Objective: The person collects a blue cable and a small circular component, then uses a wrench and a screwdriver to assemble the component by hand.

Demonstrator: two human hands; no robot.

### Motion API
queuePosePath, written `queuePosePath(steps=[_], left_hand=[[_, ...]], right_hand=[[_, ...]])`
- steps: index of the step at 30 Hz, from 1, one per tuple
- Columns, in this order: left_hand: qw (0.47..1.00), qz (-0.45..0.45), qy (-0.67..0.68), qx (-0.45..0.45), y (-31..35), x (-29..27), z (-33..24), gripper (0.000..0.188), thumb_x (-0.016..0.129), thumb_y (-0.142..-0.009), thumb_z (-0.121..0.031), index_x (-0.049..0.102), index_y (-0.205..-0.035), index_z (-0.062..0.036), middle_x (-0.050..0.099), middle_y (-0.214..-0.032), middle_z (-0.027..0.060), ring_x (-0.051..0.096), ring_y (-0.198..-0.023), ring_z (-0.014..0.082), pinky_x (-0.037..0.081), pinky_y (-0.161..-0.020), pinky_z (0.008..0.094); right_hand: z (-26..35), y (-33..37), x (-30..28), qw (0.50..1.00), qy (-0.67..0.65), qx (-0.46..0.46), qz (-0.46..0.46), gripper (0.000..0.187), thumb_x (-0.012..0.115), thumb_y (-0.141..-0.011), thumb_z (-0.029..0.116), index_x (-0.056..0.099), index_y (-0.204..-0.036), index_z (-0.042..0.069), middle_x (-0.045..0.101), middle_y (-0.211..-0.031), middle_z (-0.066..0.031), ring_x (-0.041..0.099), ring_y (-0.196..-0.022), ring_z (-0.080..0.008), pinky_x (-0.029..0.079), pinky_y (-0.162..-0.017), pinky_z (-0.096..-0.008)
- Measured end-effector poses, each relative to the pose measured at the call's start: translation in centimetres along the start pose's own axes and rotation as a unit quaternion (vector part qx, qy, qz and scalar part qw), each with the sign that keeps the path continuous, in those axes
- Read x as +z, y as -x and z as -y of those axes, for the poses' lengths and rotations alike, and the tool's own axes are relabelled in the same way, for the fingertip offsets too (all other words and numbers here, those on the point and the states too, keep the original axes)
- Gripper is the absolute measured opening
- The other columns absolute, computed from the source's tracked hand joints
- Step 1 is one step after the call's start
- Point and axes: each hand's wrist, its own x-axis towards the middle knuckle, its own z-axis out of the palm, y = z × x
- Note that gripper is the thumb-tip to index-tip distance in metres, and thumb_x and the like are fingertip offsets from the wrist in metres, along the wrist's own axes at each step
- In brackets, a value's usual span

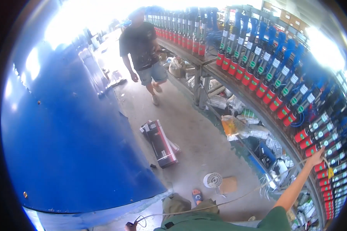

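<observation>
The left hand (130,227) is at the lower edge, mostly cut off, its visible fingers closed on the dark end of a cord (235,200). Near that hand the cord bends into small dark loops, then runs pale across the person's lap and up to the right hand (316,158). The right arm reaches out to the right, and the hand is at the row of pumps (274,87), one finger extended toward them; whether its other fingers grip the cord or a pump cannot be told. A yellow piece (330,173) hangs just below the right hand, beside the pumps. These have red lower ends, silver bodies with green labels, and blue leads (281,40) gathered at their tops; they stand side by side along a bench (258,103) that appears curved and continues toward the far end. Beneath it, plastic bags and wrapped bundles (254,131) lie heaped, with an orange-and-white packet (229,126) near the front. On the floor (196,146), a white spool (213,180) is beside a piece of cardboard (228,185), close to the person's sandalled foot (197,196). Farther off are dark boxes (162,144) with red edges, one resting across another. A large blue surface (73,154) fills the left side. Beyond the boxes, another person (140,48) in a dark shirt and light shorts is in the aisle.
</observation>
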Motion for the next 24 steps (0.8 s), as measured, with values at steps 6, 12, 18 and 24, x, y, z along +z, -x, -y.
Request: queuePosePath(steps=[6,12,18,24], left_hand=[[0.974,0.152,-0.127,0.113,-2.6,10.3,-9.9,0.056,0.073,-0.076,-0.058,0.074,-0.073,-0.0020,0.072,-0.076,0.0218,0.071,-0.077,0.0403,0.057,-0.073,0.0482],[0.963,0.259,-0.056,0.050,-8.6,19.2,-25.2,0.050,0.071,-0.083,-0.050,0.072,-0.076,-0.0007,0.072,-0.077,0.0198,0.071,-0.073,0.0358,0.056,-0.067,0.0466],[0.946,0.299,0.104,0.065,-17.1,21.7,-39.9,0.047,0.070,-0.085,-0.047,0.072,-0.078,-0.0005,0.072,-0.076,0.0186,0.071,-0.072,0.0341,0.056,-0.066,0.0456],[0.918,0.327,0.214,0.072,-21.2,21.2,-47.2,0.045,0.070,-0.086,-0.045,0.072,-0.079,-0.0003,0.072,-0.075,0.0173,0.070,-0.070,0.0324,0.056,-0.064,0.0447]], right_hand=[[0.3,4.3,3.3,0.985,-0.167,0.037,0.028,0.039,0.057,-0.102,0.034,0.062,-0.127,0.004,0.056,-0.083,-0.0030,0.047,-0.063,-0.0101,0.037,-0.055,-0.0250],[11.1,31.1,13.8,0.822,-0.329,0.375,0.275,0.031,0.059,-0.103,0.039,0.059,-0.100,0.008,0.037,-0.064,0.0071,0.034,-0.053,-0.0046,0.027,-0.047,-0.0216],[19.4,51.6,23.0,0.696,-0.245,0.359,0.572,0.035,0.050,-0.107,0.041,0.054,-0.120,0.008,0.040,-0.073,0.0052,0.034,-0.053,-0.0042,0.029,-0.047,-0.0207],[24.8,68.0,28.0,0.442,-0.251,0.423,0.750,0.035,0.043,-0.109,0.041,0.045,-0.128,0.011,0.044,-0.079,0.0028,0.037,-0.058,-0.0052,0.033,-0.050,-0.0223]])
